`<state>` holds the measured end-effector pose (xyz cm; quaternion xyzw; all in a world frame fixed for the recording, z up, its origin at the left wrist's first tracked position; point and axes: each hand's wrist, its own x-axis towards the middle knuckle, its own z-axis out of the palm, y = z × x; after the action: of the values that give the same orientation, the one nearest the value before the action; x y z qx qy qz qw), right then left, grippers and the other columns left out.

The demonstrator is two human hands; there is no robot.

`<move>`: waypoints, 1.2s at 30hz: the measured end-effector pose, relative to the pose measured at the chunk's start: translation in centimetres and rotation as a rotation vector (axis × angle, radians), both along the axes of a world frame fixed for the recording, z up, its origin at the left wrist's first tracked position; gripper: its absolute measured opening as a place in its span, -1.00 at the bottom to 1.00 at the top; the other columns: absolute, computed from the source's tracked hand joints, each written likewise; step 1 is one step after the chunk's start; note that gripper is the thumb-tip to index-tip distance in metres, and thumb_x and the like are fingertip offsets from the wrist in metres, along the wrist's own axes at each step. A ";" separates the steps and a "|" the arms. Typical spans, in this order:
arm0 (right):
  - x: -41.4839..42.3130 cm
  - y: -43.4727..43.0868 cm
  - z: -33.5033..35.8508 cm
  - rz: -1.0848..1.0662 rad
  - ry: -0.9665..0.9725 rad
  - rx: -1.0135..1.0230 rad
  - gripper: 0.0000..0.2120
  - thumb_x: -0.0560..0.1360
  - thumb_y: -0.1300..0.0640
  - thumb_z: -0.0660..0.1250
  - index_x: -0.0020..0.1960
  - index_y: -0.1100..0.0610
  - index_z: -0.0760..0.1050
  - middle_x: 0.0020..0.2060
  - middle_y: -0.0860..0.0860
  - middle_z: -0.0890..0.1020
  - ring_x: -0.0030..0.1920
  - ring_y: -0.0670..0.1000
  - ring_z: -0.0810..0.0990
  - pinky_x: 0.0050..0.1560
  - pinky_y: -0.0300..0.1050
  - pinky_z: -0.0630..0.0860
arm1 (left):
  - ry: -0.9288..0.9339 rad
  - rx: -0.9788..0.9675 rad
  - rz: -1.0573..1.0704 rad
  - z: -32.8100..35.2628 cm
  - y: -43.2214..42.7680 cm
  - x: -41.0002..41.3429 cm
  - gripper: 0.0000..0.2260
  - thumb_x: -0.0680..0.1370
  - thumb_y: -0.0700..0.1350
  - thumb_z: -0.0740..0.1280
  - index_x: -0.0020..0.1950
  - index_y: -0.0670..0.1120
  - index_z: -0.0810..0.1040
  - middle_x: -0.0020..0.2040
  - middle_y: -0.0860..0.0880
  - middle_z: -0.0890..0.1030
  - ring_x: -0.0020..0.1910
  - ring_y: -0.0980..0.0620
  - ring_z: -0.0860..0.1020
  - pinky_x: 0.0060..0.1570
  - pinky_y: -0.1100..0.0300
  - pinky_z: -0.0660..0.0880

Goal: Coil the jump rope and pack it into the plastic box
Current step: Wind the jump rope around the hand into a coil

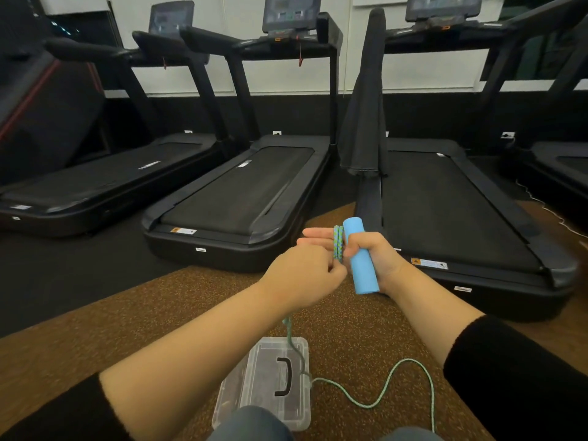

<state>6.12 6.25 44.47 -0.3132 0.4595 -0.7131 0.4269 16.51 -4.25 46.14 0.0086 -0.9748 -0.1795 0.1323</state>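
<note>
My right hand (pixel 375 256) grips the light blue foam handle (pixel 361 262) of the jump rope, held nearly upright, with its fingers stretched out to the left. Two turns of the green-blue rope (pixel 338 243) lie wrapped around those fingers. My left hand (pixel 305 275) pinches the rope just below the wraps. From there the rope (pixel 375 404) hangs down, crosses the clear plastic box (pixel 254 370) and snakes over the floor to the right. The box stands closed on the floor between my knees, a black handle on its lid.
Brown speckled rubber flooring (pixel 159 313) runs under me. Several black treadmills (pixel 241 192) stand in a row ahead, their rear ends close to my hands. A dark cloth (pixel 366 106) hangs from one treadmill rail. My knees (pixel 251 424) show at the bottom edge.
</note>
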 end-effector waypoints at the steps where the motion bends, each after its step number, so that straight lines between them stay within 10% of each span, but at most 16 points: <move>1: 0.1 0.2 -0.3 -0.047 0.049 0.067 -0.50 0.10 0.28 0.21 -0.01 0.16 0.67 -0.16 0.09 0.71 -0.18 0.02 0.65 -0.16 -0.16 0.57 | 0.039 -0.021 0.001 0.3 0.0 0.1 -0.60 0.55 -0.05 0.16 -0.50 -0.04 0.25 -0.52 0.01 0.32 -0.56 0.06 0.27 -0.55 0.28 0.17; 4: 0.8 0.5 -1.3 -0.154 0.083 0.141 -0.62 0.03 0.34 0.24 -0.17 0.18 0.55 -0.44 0.00 0.62 -0.44 -0.07 0.54 -0.38 -0.21 0.47 | 0.035 -0.074 -0.009 1.2 -0.4 0.2 -0.63 0.52 -0.03 0.18 -0.47 -0.11 0.28 -0.50 -0.03 0.34 -0.56 0.05 0.24 -0.53 0.24 0.19; 11: 2.3 0.2 -3.0 0.100 0.166 0.132 -0.56 0.27 0.47 0.21 0.12 0.26 0.52 0.03 0.20 0.66 0.15 0.18 0.60 0.30 0.06 0.43 | 0.018 0.013 -0.049 3.9 -1.6 -0.9 -0.65 0.50 -0.06 0.21 -0.46 -0.11 0.27 -0.54 0.00 0.21 -0.49 0.04 0.17 -0.51 0.23 0.16; 19: 3.4 0.7 -2.6 0.024 0.170 0.095 -0.79 0.33 0.39 0.30 -0.18 0.18 0.66 -0.20 0.15 0.72 -0.07 0.13 0.69 0.13 -0.01 0.57 | -0.148 0.161 -0.171 4.3 -3.2 -2.2 -0.62 0.59 0.03 0.22 -0.38 -0.10 0.31 -0.44 0.04 0.27 -0.45 0.11 0.25 -0.35 0.20 0.21; 36: 4.1 1.0 -2.2 0.251 -0.042 -0.195 -0.51 0.25 0.44 0.17 0.15 0.30 0.55 0.04 0.21 0.67 0.15 0.19 0.60 0.25 0.08 0.46 | -0.241 0.630 -0.373 1.1 -3.5 -3.2 -0.69 0.62 0.10 0.10 -0.19 -0.10 0.32 -0.41 0.09 0.30 -0.45 0.19 0.26 -0.37 0.35 0.32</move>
<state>10.22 7.21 42.24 -0.3929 0.3362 -0.7021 0.4896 13.27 -7.79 47.20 -0.1077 -0.8652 -0.4889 -0.0273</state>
